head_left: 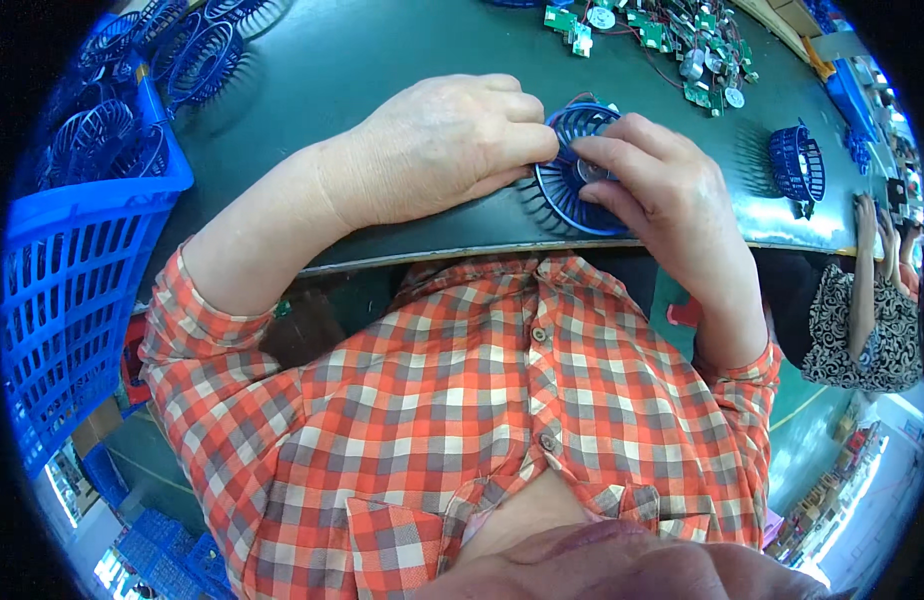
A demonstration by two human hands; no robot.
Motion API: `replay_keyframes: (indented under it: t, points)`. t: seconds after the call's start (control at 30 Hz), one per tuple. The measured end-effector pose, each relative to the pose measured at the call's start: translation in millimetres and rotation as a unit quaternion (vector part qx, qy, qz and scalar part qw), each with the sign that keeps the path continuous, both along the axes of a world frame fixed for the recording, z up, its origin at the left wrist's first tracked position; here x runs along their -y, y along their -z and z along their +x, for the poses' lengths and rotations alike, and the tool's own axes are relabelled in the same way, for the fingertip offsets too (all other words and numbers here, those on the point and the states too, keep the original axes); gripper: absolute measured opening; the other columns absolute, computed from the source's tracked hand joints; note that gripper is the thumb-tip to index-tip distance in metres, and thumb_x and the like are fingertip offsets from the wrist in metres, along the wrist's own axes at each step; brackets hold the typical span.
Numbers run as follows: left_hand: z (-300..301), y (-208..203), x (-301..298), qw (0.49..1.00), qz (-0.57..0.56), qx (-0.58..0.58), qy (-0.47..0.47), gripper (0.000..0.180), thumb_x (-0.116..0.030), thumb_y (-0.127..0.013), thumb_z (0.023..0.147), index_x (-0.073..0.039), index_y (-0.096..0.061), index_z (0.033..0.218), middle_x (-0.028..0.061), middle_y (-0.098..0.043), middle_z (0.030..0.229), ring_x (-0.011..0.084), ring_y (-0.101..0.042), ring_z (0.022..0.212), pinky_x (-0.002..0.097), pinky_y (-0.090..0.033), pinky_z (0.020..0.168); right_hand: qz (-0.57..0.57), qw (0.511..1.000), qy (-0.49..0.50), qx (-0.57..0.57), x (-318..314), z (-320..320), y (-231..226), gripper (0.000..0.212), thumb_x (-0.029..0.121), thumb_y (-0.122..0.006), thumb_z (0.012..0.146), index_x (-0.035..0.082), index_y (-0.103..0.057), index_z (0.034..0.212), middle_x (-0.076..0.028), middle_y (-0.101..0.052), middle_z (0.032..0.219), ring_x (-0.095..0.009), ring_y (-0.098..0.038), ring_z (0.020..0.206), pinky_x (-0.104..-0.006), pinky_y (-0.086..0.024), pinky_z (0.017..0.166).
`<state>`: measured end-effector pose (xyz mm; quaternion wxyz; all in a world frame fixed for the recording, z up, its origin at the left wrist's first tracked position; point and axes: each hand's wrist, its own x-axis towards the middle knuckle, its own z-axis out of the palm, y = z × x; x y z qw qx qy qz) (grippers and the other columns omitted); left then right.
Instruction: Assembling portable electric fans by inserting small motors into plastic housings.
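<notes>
On the near part of the dark green table lies a round blue plastic fan guard [560, 195] with slatted sides. My left hand [452, 135] is closed at its left rim, knuckles up and fingertips mostly hidden. My right hand [667, 180] reaches over the right rim, thumb and fingers bent in a pinch inside the guard. Between them is a small round part, clear or silvery [588, 172], at the guard's middle; its exact kind I cannot make out. A bit of wire and green board shows behind the far rim.
A blue slatted crate [77, 225] full of blue guards stands left. More guards [204, 62] lie beside it. Green circuit boards [650, 35] with wires and round parts are heaped far right. Another blue guard [797, 165] stands right, near a co-worker's arm [862, 280].
</notes>
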<state>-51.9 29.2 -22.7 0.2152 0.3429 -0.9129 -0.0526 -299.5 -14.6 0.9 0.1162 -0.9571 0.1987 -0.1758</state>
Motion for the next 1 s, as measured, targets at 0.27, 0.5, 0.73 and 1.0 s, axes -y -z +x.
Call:
replay_keyframes:
  t: [0.27,0.5,0.73,1.0]
  points:
    - [5.5,-9.5,12.2,0.995,0.070,-0.065,0.033,0.021,-0.014,-0.071,0.083,-0.007,-0.065,0.102,0.0107,-0.065,0.100,0.0307,-0.063,0.098,0.0400,-0.053,0.084,-0.059,0.996,-0.045,0.042,-7.3,-29.5,30.6,0.053,0.032,-0.074,0.081,0.004,-0.066,0.125,-0.013,-0.063,0.123,-0.032,-0.063,0.104,-0.0432,-0.050,0.089]
    - [18.7,-39.1,96.7,0.987,-0.110,0.002,-0.114,0.048,-0.021,-0.071,0.085,-0.008,-0.058,0.130,0.0197,-0.056,0.135,0.0378,-0.052,0.127,0.0446,-0.044,0.106,-0.068,0.995,-0.018,0.073,-9.1,-32.0,34.0,0.057,0.018,-0.082,0.067,0.008,-0.067,0.121,-0.010,-0.064,0.122,-0.030,-0.063,0.102,-0.0425,-0.051,0.089]
    - [57.7,-14.3,127.9,0.966,0.105,0.051,-0.230,0.080,-0.018,-0.077,0.074,-0.013,-0.044,0.147,0.0239,-0.040,0.152,0.0408,-0.040,0.139,0.0428,-0.035,0.116,-0.065,0.977,-0.054,0.196,-6.9,-27.6,53.7,0.048,0.021,-0.080,0.077,0.009,-0.064,0.120,-0.010,-0.064,0.116,-0.028,-0.064,0.099,-0.0409,-0.051,0.084]
    - [56.9,-31.5,86.0,0.924,0.098,0.104,-0.354,0.079,-0.027,-0.078,0.075,-0.007,-0.045,0.143,0.0238,-0.044,0.146,0.0440,-0.044,0.134,0.0555,-0.037,0.111,-0.204,0.922,0.150,0.292,27.8,-96.3,19.3,0.056,0.009,-0.087,0.061,0.007,-0.072,0.115,-0.015,-0.067,0.117,-0.033,-0.065,0.104,-0.0417,-0.054,0.087]
